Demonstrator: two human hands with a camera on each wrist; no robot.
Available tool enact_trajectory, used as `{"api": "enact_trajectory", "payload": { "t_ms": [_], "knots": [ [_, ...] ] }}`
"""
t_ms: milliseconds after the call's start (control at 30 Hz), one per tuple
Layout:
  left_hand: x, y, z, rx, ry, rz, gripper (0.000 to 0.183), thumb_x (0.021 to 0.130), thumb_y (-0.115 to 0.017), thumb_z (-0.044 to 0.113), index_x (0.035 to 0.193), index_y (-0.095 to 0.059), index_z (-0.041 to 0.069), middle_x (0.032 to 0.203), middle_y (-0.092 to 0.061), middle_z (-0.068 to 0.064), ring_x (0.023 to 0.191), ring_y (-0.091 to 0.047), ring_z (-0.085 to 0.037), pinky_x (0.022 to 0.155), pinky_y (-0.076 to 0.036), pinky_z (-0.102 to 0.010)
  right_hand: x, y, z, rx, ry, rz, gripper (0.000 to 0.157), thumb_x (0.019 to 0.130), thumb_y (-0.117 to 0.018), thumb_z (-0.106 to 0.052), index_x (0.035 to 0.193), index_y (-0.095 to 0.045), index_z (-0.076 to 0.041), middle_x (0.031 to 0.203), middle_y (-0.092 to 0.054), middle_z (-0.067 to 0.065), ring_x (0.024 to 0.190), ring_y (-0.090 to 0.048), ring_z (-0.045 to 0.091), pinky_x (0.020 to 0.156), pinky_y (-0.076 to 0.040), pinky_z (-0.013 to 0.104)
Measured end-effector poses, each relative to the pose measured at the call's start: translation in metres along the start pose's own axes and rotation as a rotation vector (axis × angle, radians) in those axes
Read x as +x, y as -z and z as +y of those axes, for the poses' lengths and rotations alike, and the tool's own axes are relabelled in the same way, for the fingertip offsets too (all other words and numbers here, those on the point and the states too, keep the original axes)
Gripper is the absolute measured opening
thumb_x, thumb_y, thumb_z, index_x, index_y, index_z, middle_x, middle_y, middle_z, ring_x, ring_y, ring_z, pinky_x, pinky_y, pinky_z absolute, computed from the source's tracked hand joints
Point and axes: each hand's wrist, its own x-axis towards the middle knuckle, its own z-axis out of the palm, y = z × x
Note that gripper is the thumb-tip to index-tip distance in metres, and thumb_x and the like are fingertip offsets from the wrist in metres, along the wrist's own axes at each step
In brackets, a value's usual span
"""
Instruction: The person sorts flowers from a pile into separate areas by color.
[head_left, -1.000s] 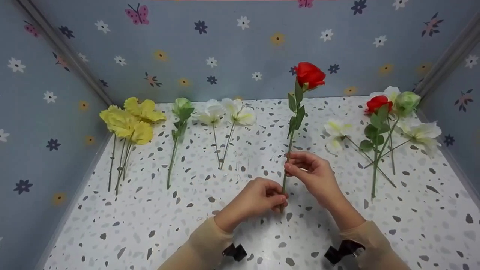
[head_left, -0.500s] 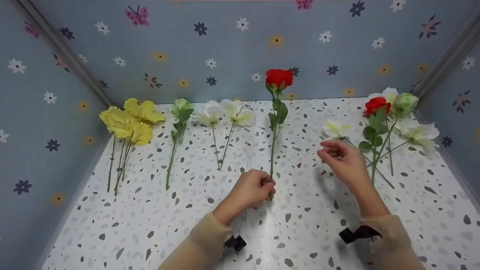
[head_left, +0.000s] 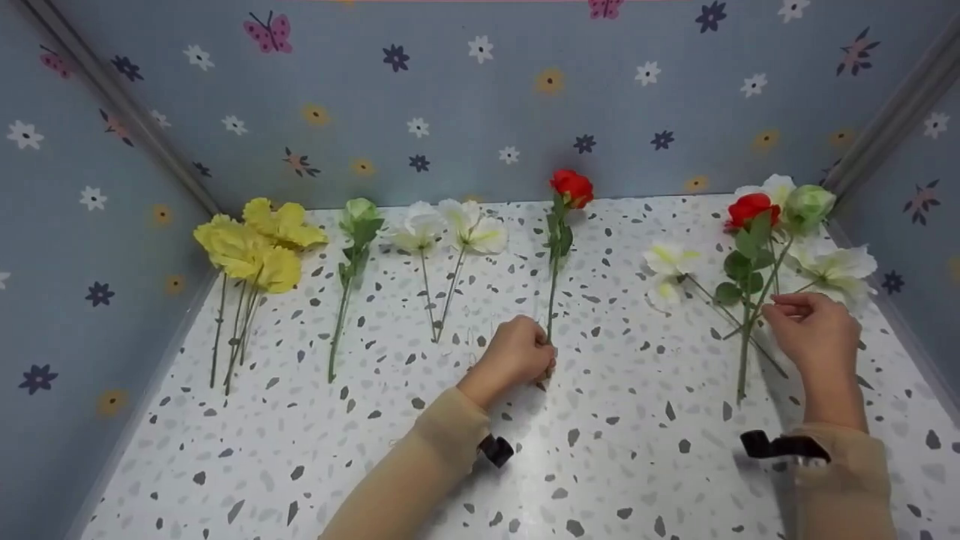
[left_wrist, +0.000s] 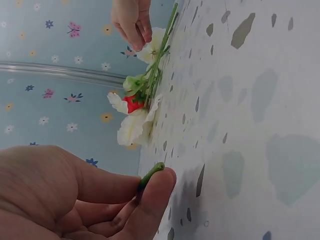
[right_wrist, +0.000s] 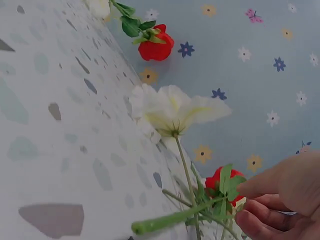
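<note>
With thumb and fingers my left hand (head_left: 517,351) pinches the lower stem of a red rose (head_left: 572,189), whose bloom points toward the back wall. The left wrist view shows the cut green stem end (left_wrist: 152,174) between thumb and finger. My right hand (head_left: 819,334) hovers by the right-hand flower group, fingers loosely bent with a gap between them. Below it lie crossed stems: a second red rose (head_left: 752,211), a pale green bloom (head_left: 810,208) and several white flowers (head_left: 836,268). In the right wrist view its fingers are close to the rose leaves (right_wrist: 231,186).
Left of the held rose lie two white flowers (head_left: 469,229), a pale green flower (head_left: 360,217) and several yellow flowers (head_left: 251,244). Patterned blue panels (head_left: 480,97) enclose the speckled white tabletop (head_left: 615,465) at the back and both sides.
My right hand has let go of the red rose and moved right to the flower group. My left hand has shifted the rose left and lowered it toward the tabletop.
</note>
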Motion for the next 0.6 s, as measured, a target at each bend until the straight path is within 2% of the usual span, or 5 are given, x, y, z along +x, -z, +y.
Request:
{"api": "enact_trajectory", "payload": {
  "t_ms": [67,167,233,400,600],
  "knots": [
    [0.003,-0.003,0.001,0.004,0.005,0.007,0.044,0.099,-0.064,-0.003,0.058,-0.061,0.012,0.053,-0.061,0.006,0.047,-0.055,-0.008,0.049,-0.043,-0.02,0.0,0.0,0.006,-0.019,-0.002,-0.003,0.049,0.106,-0.067,-0.037,0.136,-0.07,0.002,0.122,-0.073,0.019,0.088,-0.06,0.007,0.068,-0.048,0.022],
    [0.008,-0.006,0.0,0.007,0.027,0.006,0.041,0.099,-0.065,-0.001,0.06,-0.064,0.01,0.053,-0.064,0.003,0.047,-0.058,-0.01,0.049,-0.045,-0.022,0.001,-0.003,0.01,-0.025,-0.008,-0.025,0.05,0.106,-0.067,-0.038,0.134,-0.069,0.004,0.125,-0.071,0.024,0.096,-0.065,0.023,0.069,-0.049,0.026],
    [0.018,-0.011,-0.009,0.023,0.034,0.01,0.039,0.1,-0.066,0.002,0.061,-0.064,0.01,0.054,-0.065,0.001,0.047,-0.061,-0.012,0.048,-0.047,-0.024,0.001,-0.005,0.011,-0.028,-0.009,-0.037,0.05,0.106,-0.067,-0.038,0.132,-0.069,0.005,0.125,-0.071,0.026,0.097,-0.066,0.028,0.068,-0.049,0.028],
    [0.05,-0.03,-0.045,0.093,0.001,0.06,0.043,0.096,-0.071,0.011,0.056,-0.057,0.017,0.049,-0.059,0.005,0.042,-0.059,-0.01,0.045,-0.046,-0.025,0.002,-0.01,0.011,-0.041,-0.004,-0.048,0.051,0.106,-0.067,-0.042,0.127,-0.07,0.005,0.118,-0.072,0.023,0.09,-0.066,0.026,0.064,-0.05,0.028],
    [0.064,-0.039,-0.066,0.105,-0.041,0.086,0.034,0.093,-0.073,0.017,0.06,-0.066,0.022,0.05,-0.062,0.011,0.043,-0.064,-0.008,0.045,-0.053,-0.026,0.003,-0.014,0.009,-0.057,0.006,-0.094,0.055,0.105,-0.069,-0.045,0.127,-0.069,0.005,0.118,-0.073,0.029,0.096,-0.07,0.037,0.067,-0.051,0.033]
  ]
}}
